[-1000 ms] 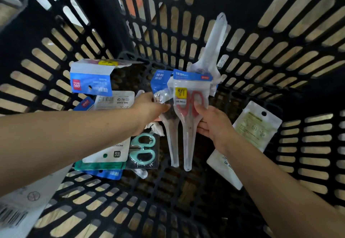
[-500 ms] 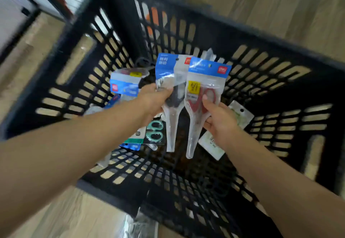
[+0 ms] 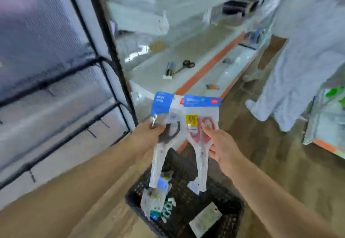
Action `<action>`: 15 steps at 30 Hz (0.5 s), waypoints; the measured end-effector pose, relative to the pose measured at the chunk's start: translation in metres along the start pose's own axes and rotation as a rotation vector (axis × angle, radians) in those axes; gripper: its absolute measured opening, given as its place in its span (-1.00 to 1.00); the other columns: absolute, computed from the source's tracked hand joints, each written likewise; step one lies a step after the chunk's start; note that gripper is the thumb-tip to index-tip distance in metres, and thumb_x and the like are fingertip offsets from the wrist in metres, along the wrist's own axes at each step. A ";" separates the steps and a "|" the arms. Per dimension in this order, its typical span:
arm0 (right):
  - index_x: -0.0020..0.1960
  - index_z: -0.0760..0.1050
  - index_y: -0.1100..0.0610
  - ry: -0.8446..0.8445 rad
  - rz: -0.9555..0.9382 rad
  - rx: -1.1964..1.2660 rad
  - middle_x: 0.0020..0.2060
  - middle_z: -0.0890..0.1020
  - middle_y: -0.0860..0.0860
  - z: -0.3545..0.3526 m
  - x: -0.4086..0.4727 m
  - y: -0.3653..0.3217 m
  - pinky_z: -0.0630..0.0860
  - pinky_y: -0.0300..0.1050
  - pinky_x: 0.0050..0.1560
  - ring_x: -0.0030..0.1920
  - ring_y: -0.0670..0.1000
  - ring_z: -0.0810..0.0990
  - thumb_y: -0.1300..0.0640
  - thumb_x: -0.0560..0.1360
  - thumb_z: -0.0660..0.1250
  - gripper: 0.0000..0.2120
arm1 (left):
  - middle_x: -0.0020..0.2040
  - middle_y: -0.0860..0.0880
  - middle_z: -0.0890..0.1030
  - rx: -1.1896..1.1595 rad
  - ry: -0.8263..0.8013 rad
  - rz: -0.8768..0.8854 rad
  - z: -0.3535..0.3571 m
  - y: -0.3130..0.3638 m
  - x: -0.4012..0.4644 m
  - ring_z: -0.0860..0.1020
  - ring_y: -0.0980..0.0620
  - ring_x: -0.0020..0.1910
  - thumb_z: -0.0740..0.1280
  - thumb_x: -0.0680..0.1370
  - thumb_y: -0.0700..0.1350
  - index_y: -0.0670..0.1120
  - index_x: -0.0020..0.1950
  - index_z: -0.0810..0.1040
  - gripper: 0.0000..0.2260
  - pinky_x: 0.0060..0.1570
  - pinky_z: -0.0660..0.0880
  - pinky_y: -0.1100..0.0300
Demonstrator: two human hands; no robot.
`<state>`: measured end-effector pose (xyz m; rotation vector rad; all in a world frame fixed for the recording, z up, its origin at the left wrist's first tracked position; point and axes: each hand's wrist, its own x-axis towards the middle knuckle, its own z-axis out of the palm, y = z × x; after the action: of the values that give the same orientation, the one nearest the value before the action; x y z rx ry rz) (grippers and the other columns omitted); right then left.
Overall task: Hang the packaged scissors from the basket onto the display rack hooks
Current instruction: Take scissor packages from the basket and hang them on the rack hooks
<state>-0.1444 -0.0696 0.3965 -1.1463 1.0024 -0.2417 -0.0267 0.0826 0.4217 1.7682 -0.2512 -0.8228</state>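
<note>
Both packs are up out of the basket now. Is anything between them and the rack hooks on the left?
Nothing visible blocks the way. The left hand holds the black-handled scissors pack, the right hand the red-handled pack, both above the basket. The display rack stands to the left across open space; its hooks look bare, though blurred.

Motion blur smeared everything: the print on both blue header cards [image 3: 202,101] above the hands was unreadable. The left hand [image 3: 147,137] covered part of the dark-handled pack [image 3: 164,135]. Below the hands, the basket [image 3: 231,217] ran off the bottom edge, its leftover packets [image 3: 158,198] an indistinct jumble.
</note>
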 end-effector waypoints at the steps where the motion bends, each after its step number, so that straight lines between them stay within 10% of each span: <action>1: 0.14 0.51 0.17 -0.048 -0.060 -0.006 0.06 0.61 0.16 0.010 -0.021 -0.040 0.53 0.00 0.01 0.00 0.12 0.59 0.02 0.51 0.34 -0.71 | -0.19 -0.17 0.46 -0.036 0.033 0.037 -0.015 0.040 -0.020 0.41 -0.02 -0.28 0.25 0.61 -0.13 -0.07 -0.17 0.49 -0.85 -0.24 0.34 0.12; 7: -0.08 0.56 0.05 -0.212 -0.305 0.009 -0.01 0.66 0.06 0.091 -0.143 -0.195 0.50 0.10 0.14 0.02 0.10 0.62 -0.05 0.42 0.43 -0.81 | -0.36 0.07 0.57 -0.259 0.181 0.323 -0.097 0.194 -0.141 0.54 0.22 -0.49 0.18 0.63 -0.20 -0.04 -0.11 0.51 -0.83 -0.49 0.51 0.30; 15: -0.13 0.53 0.13 -0.475 -0.481 -0.067 -0.29 0.54 0.10 0.177 -0.258 -0.212 0.53 -0.03 -0.12 -0.23 0.05 0.54 0.09 0.44 0.43 -0.87 | -0.33 -0.05 0.51 -0.549 0.333 0.391 -0.179 0.202 -0.255 0.45 0.07 -0.46 0.22 0.61 -0.17 -0.09 -0.11 0.51 -0.87 -0.48 0.40 0.24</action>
<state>-0.0888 0.1132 0.7234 -1.4140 0.3100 -0.2995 -0.0542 0.2841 0.7325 1.2524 -0.1252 -0.2676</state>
